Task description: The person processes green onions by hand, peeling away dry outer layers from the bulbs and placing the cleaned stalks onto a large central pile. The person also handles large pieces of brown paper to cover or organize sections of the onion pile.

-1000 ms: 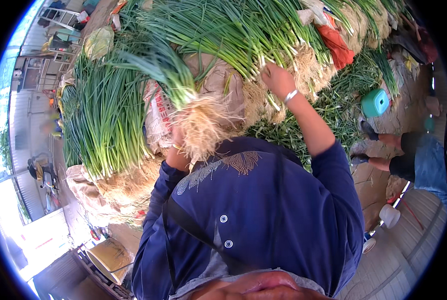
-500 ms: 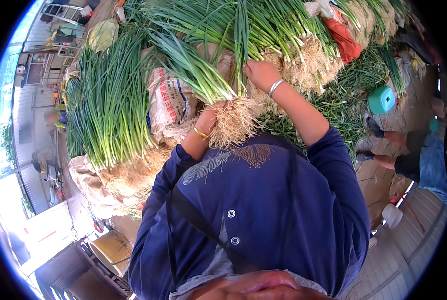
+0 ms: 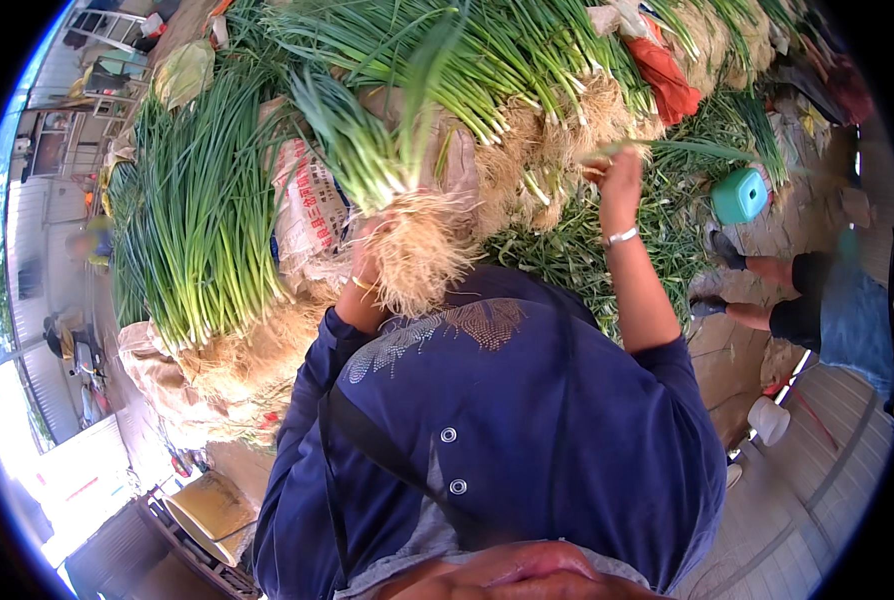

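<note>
My left hand [image 3: 366, 256] is closed around the root end of a bunch of green onions [image 3: 379, 172], its fingers partly hidden by the shaggy pale roots. The bunch leans away from my chest, and some leaf tips are blurred. Out to the right, my right hand [image 3: 620, 182] pinches a long green onion leaf [image 3: 702, 149] that trails rightward from the fingers. Under that hand lies a heap of loose green leaves [image 3: 617, 265]. Beyond both hands, rooted green onions [image 3: 487, 85] lie in a thick row.
A large stack of green onions [image 3: 202, 215] rests on sacking at left, beside a printed woven sack [image 3: 309, 200]. At right are a red cloth [image 3: 665, 80], a teal plastic container [image 3: 740, 196] and another person's legs [image 3: 767, 290]. A yellow bin [image 3: 212, 515] stands lower left.
My right hand has swung from the bunch out to the right, carrying a leaf away. My left hand has shifted slightly left and nearer with the bunch.
</note>
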`<act>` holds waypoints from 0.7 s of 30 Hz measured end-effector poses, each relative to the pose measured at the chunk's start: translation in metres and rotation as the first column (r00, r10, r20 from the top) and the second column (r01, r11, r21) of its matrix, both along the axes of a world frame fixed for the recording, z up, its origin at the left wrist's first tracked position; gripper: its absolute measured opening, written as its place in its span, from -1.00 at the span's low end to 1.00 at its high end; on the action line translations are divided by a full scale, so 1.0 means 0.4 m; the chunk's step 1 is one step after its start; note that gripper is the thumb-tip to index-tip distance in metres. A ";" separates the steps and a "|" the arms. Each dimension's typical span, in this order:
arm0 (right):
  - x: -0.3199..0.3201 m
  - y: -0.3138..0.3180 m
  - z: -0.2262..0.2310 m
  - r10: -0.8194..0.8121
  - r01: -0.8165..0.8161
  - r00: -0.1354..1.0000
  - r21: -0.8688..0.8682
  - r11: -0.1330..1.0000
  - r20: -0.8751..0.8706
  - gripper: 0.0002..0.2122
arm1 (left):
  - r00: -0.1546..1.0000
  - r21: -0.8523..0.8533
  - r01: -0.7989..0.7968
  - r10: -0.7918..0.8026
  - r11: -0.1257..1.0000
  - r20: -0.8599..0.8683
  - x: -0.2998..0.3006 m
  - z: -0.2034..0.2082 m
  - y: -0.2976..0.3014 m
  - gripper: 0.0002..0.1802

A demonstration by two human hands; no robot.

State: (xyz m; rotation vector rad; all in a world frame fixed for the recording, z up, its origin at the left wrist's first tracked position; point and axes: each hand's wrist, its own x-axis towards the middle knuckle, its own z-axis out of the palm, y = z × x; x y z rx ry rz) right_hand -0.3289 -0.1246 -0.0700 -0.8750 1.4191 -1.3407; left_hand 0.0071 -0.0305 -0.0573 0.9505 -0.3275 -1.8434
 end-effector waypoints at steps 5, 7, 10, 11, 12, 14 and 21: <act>0.034 -0.155 -0.214 -0.001 -0.341 0.424 -0.161 0.926 -0.906 -0.65 | 1.000 -0.001 0.000 0.000 1.000 -0.005 0.005 0.020 -0.016 -0.61; 0.047 -0.230 -0.241 0.189 -0.164 0.437 0.129 0.978 -0.880 -0.64 | 1.000 0.000 0.016 -0.016 1.000 0.017 -0.009 0.019 -0.022 -0.60; 0.090 -0.241 -0.119 0.532 -0.355 0.639 0.400 0.845 -0.556 -0.68 | 0.989 -0.039 0.063 -0.057 0.997 0.139 -0.040 0.028 -0.032 -0.58; 0.122 -0.212 -0.097 0.567 -0.420 0.702 0.392 0.819 -0.431 -0.70 | 0.973 -0.072 0.108 -0.090 0.992 0.211 -0.059 0.044 -0.038 -0.57; 0.153 -0.170 -0.079 0.597 -0.481 0.743 0.380 0.790 -0.301 -0.71 | 0.979 -0.080 0.125 -0.110 0.989 0.169 -0.081 0.061 -0.045 -0.57; 0.218 -0.057 -0.004 0.722 -0.687 0.692 0.309 0.658 0.003 -0.75 | 0.968 0.164 0.015 0.026 0.986 -0.249 -0.018 -0.051 -0.040 -0.58; 0.281 -0.112 -0.046 0.660 -0.598 0.702 0.281 0.750 -0.268 -0.68 | 0.991 0.044 0.080 -0.085 0.996 0.108 -0.063 -0.080 -0.036 -0.75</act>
